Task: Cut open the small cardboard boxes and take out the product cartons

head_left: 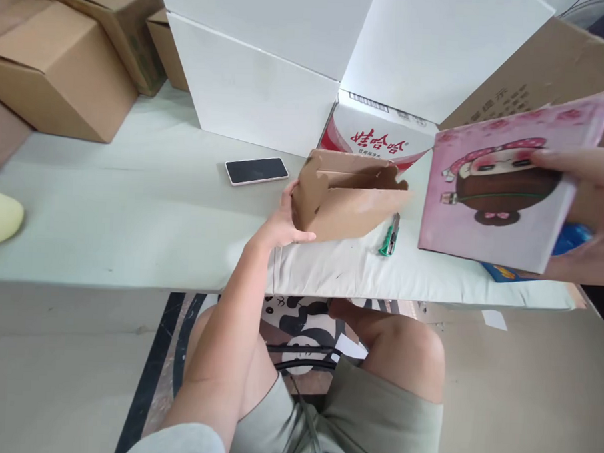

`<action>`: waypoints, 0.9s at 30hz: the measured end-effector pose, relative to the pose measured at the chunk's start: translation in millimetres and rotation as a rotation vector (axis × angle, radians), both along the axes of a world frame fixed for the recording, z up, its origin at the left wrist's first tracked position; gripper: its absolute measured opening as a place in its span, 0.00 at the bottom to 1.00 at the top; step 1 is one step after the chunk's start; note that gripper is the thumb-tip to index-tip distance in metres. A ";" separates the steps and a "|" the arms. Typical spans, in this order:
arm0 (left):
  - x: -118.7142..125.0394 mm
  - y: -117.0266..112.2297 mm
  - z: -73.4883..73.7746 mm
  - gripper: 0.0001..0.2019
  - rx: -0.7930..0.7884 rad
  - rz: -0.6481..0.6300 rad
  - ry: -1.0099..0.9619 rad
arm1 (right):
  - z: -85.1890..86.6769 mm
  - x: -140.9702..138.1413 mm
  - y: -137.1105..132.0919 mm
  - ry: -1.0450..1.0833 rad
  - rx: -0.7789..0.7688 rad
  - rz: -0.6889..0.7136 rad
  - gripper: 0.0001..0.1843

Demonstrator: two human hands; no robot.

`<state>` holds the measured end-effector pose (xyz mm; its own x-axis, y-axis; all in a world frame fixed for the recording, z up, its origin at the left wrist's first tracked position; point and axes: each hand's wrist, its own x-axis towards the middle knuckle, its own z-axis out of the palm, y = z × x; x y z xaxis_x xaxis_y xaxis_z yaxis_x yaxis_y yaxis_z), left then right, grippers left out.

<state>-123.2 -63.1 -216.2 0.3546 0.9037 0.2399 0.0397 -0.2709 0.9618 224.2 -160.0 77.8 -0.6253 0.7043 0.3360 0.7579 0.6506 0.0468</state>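
Note:
My left hand [281, 220] grips the left end of a small brown cardboard box [352, 215], thumb in front and fingers behind. The box stands on the table with its top open; its inside is mostly in shadow. On the right, my right hand [596, 199] holds up a pink picture box [488, 188] printed with a cartoon girl with brown hair, its thumb across the printed face. The hand is partly cut off by the frame edge. Just right of the cardboard box lies a green utility knife [390, 236]. A blue packet [510, 272] shows partly beneath the pink box.
A phone [257, 171] lies left of the cardboard box. White panels [258, 84] and a red-and-white carton [381, 133] stand behind. Brown cartons [63, 69] are stacked at the back left, and a large cardboard piece [539, 76] leans at the right. The table's front edge [129, 286] is near my knees.

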 end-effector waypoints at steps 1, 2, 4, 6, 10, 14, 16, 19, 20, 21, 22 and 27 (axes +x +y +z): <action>0.1 -0.2 -0.7 0.72 -0.007 0.008 0.017 | -1.5 -10.4 -3.6 -0.035 0.008 0.074 0.51; -0.4 -0.8 -0.7 0.73 -0.008 0.016 0.033 | -3.9 -18.6 -6.0 -0.063 0.013 0.136 0.51; -4.0 -4.0 2.2 0.74 0.011 0.043 0.084 | -12.2 -27.5 -8.7 -0.070 -0.003 0.172 0.50; -11.3 -10.4 11.0 0.71 0.051 0.097 0.132 | -25.3 -27.8 -10.6 -0.038 -0.033 0.164 0.49; -30.7 -34.8 52.9 0.55 0.243 0.284 -0.031 | -59.8 -19.5 -21.3 0.158 -0.206 0.234 0.47; -27.0 -74.8 114.9 0.28 0.373 0.128 -0.254 | -84.1 -25.7 -47.9 0.280 -0.413 0.363 0.50; -10.1 -95.6 138.7 0.34 0.112 -0.235 -0.176 | -86.6 -36.8 -62.3 0.294 -0.510 0.465 0.53; 21.8 -117.3 153.5 0.48 -0.267 -0.800 -0.127 | -83.3 -54.0 -75.0 0.363 -0.636 0.642 0.47; 30.5 -121.3 153.5 0.49 -0.346 -0.923 -0.155 | -82.3 -56.9 -76.0 0.384 -0.662 0.688 0.45; 37.0 -124.0 152.1 0.48 -0.404 -0.988 -0.182 | -82.3 -57.4 -75.6 0.396 -0.682 0.716 0.45; 41.3 -125.9 149.7 0.47 -0.463 -0.994 -0.200 | -83.7 -55.2 -74.1 0.404 -0.698 0.727 0.47; 47.7 -130.8 141.9 0.31 -0.807 -0.470 -0.427 | -126.7 -15.3 -68.2 0.704 -0.736 0.372 0.49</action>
<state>-75.5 -193.9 -74.3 0.7422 0.6433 -0.1881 -0.2920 0.5630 0.7731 208.8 -228.2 -48.9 -0.6730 0.6863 0.2756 0.2115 0.5357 -0.8175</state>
